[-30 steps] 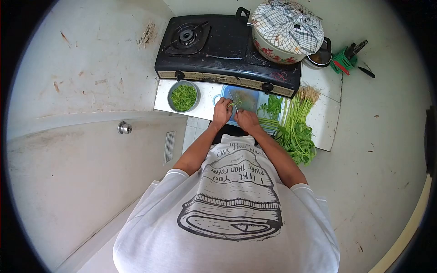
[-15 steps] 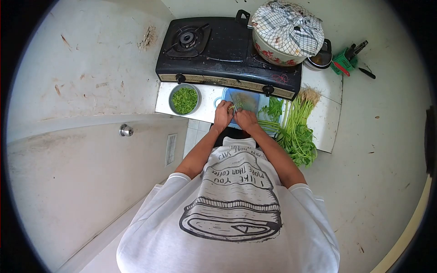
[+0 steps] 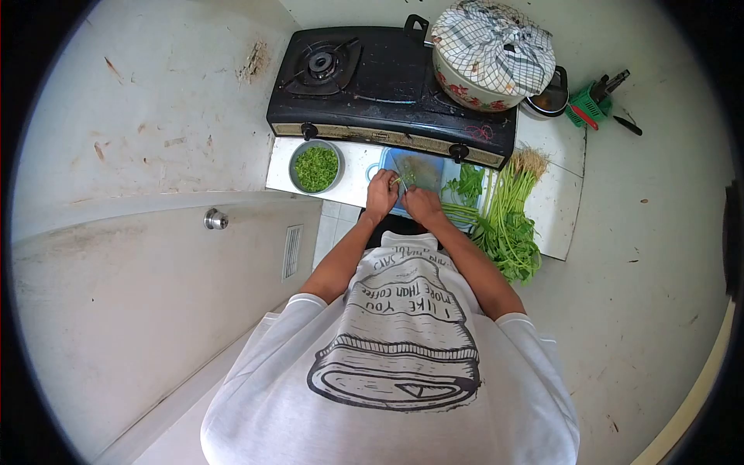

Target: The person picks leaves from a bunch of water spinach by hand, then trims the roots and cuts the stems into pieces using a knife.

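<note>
On the blue cutting board (image 3: 433, 165), my left hand (image 3: 381, 192) has its fingers closed round some green stalks (image 3: 396, 180). Just right of it, my right hand (image 3: 421, 204) grips a knife (image 3: 401, 173), whose blade points up and left between the hands; its handle is hidden in the palm. Bits of chopped green lie by the blade. Leafy greens (image 3: 466, 184) rest at the board's right side, next to a large bunch of long stalks with roots (image 3: 508, 194). To the left stands a grey bowl (image 3: 293, 172) of chopped greens (image 3: 316, 168).
Behind the board is a black two-burner stove (image 3: 380, 85). A flowered pot (image 3: 465, 89) with a checked cloth (image 3: 496, 46) stands on its right burner. Farther right are a small pan (image 3: 549, 101) and a green basket (image 3: 589, 108) with knives. A door knob (image 3: 216, 219) is at the left.
The whole view has shifted very slightly. Both hands stay at the board in nearly the same pose.
</note>
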`<act>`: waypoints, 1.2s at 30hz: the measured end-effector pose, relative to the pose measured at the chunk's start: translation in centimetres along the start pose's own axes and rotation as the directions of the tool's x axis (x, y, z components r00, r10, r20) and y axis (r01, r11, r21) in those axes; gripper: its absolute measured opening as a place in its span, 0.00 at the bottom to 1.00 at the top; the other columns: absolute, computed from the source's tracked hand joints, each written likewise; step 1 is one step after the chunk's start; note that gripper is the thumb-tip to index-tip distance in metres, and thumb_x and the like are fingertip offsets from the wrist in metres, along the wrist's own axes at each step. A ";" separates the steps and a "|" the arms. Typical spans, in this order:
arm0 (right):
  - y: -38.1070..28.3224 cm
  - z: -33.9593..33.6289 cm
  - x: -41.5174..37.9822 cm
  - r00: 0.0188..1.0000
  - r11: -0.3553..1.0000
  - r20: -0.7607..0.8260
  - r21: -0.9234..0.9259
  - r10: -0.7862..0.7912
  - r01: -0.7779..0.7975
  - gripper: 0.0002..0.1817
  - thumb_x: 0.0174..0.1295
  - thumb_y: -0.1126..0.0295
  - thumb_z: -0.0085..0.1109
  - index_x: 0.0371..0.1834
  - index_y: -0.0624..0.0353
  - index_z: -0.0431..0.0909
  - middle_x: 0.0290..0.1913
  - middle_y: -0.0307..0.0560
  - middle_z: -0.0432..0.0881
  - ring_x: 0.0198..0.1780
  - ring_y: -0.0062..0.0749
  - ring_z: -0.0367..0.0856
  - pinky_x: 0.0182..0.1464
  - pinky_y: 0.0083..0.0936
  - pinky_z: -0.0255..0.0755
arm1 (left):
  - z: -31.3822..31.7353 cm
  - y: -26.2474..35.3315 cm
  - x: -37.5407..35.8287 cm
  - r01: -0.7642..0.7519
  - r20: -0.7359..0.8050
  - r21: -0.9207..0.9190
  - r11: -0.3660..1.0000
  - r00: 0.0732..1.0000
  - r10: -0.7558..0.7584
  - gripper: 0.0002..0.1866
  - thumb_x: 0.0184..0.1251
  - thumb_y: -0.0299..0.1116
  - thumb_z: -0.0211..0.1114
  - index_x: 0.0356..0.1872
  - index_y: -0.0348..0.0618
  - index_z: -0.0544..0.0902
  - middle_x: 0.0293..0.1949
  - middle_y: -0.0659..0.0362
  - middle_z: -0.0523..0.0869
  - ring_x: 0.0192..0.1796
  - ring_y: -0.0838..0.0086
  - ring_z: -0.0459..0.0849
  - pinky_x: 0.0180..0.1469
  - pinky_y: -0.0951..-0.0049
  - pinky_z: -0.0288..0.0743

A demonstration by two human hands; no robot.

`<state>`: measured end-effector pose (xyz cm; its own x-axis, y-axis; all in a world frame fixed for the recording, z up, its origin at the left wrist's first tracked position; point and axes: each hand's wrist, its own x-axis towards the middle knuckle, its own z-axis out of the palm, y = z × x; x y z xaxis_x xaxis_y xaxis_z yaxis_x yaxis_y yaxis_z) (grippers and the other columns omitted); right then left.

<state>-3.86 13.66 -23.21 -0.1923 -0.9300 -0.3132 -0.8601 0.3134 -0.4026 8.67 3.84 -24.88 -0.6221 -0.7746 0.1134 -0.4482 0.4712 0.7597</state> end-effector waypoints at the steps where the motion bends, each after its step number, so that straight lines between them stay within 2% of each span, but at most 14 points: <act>1: 0.5 0.8 -0.3 1.000 1.000 -0.031 0.023 -0.001 0.002 0.18 0.73 0.61 0.51 0.40 0.66 0.85 0.36 0.63 0.90 0.39 0.56 0.92 0.43 0.49 0.85 | 0.1 0.0 0.0 0.009 0.003 0.000 1.000 1.000 -0.009 0.07 0.63 0.20 0.67 0.42 0.36 0.85 0.37 0.49 0.83 0.35 0.56 0.85 0.40 0.61 0.80; 5: 1.1 0.3 -0.9 0.997 0.999 -0.071 0.035 -0.037 0.040 0.21 0.75 0.58 0.49 0.42 0.69 0.82 0.33 0.65 0.89 0.36 0.58 0.91 0.42 0.50 0.84 | 0.1 -0.2 0.0 0.019 0.010 0.016 1.000 1.000 -0.019 0.07 0.63 0.21 0.68 0.41 0.36 0.86 0.36 0.49 0.83 0.35 0.57 0.85 0.40 0.62 0.80; 8: 0.7 0.2 -0.7 0.998 0.997 -0.059 0.073 0.018 -0.014 0.21 0.76 0.58 0.49 0.41 0.69 0.81 0.32 0.65 0.89 0.36 0.58 0.91 0.42 0.50 0.84 | 0.2 -0.4 0.1 0.009 0.006 0.018 1.000 1.000 -0.009 0.07 0.63 0.21 0.69 0.42 0.36 0.86 0.37 0.49 0.83 0.35 0.58 0.85 0.40 0.62 0.80; 17: 0.4 0.3 -0.8 0.998 0.998 -0.049 0.039 -0.046 0.048 0.21 0.75 0.58 0.50 0.41 0.69 0.82 0.32 0.64 0.89 0.35 0.57 0.91 0.40 0.50 0.85 | -0.2 0.3 -0.1 0.026 0.007 0.006 1.000 1.000 -0.026 0.07 0.63 0.21 0.68 0.42 0.36 0.86 0.36 0.49 0.82 0.34 0.57 0.84 0.40 0.61 0.79; 23: -0.4 0.0 0.7 1.000 1.000 -0.027 0.002 0.017 -0.017 0.18 0.72 0.61 0.52 0.43 0.68 0.84 0.37 0.63 0.91 0.40 0.54 0.93 0.43 0.48 0.86 | -0.1 0.3 0.0 0.039 0.011 -0.001 0.999 0.999 -0.039 0.07 0.62 0.21 0.67 0.41 0.36 0.86 0.35 0.50 0.81 0.34 0.58 0.83 0.39 0.61 0.78; 26: 0.7 1.1 -0.2 0.996 0.997 -0.043 0.000 -0.080 0.080 0.20 0.73 0.59 0.52 0.40 0.68 0.84 0.34 0.64 0.90 0.38 0.55 0.92 0.43 0.48 0.85 | -0.2 0.3 0.0 0.028 0.001 -0.027 0.999 1.000 -0.028 0.06 0.62 0.21 0.67 0.40 0.35 0.86 0.35 0.50 0.81 0.34 0.59 0.83 0.39 0.61 0.78; 30: 0.3 1.1 -0.3 1.000 1.000 -0.011 0.017 -0.018 0.018 0.18 0.71 0.61 0.53 0.39 0.67 0.85 0.36 0.64 0.90 0.40 0.55 0.92 0.44 0.48 0.85 | -0.4 0.6 -0.1 0.054 0.015 -0.020 0.998 0.998 -0.053 0.06 0.62 0.20 0.66 0.40 0.35 0.85 0.35 0.49 0.82 0.35 0.57 0.84 0.40 0.60 0.78; 36: 0.2 1.4 0.8 0.999 1.000 -0.034 0.003 0.008 -0.008 0.17 0.70 0.62 0.54 0.40 0.65 0.87 0.37 0.63 0.91 0.40 0.54 0.93 0.44 0.49 0.85 | -0.4 -0.1 -0.2 -0.103 0.015 0.074 0.992 0.995 0.102 0.08 0.63 0.20 0.66 0.43 0.36 0.83 0.38 0.48 0.82 0.37 0.54 0.84 0.43 0.59 0.79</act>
<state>-3.54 13.30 -24.75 -0.2154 -0.9334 -0.2870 -0.8571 0.3215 -0.4024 9.04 3.81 -24.72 -0.6739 -0.7164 0.1806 -0.4281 0.5779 0.6948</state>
